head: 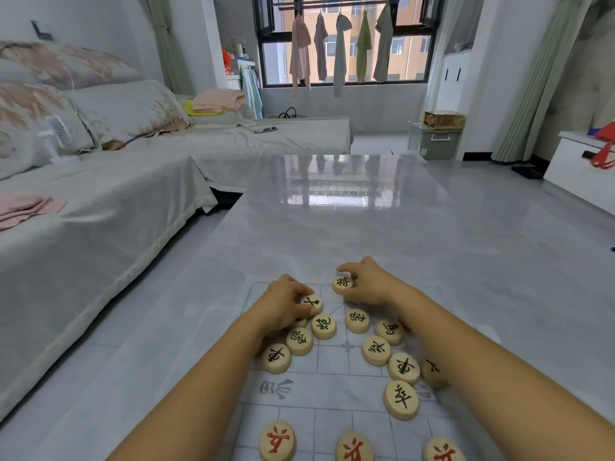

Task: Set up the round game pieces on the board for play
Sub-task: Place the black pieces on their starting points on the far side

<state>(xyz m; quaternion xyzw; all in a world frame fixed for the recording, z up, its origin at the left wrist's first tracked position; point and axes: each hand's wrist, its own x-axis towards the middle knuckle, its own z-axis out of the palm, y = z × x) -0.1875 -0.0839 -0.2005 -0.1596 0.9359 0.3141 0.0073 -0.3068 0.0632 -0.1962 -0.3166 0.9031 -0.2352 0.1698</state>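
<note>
Both forearms reach forward over the glossy grey worktop onto a thin, pale board printed with grid lines; the right hand has its grip pinched on a round piece with a black character near the far edge of the board, thumb on the near side and forefinger curled over the far side, the piece seemingly resting on the board though contact is hard to judge; the left hand has its fingers bent down around another black-marked piece just to the left, thumb and fingertips touching its rim, with further pieces partly hidden under the palm; behind the hands, black-lettered pieces lie in two loose clusters, left and right of the board's middle, some touching one another; three red-lettered pieces sit in a row along the near edge, well apart from each other; a covered sofa stands to the left of the worktop.
</note>
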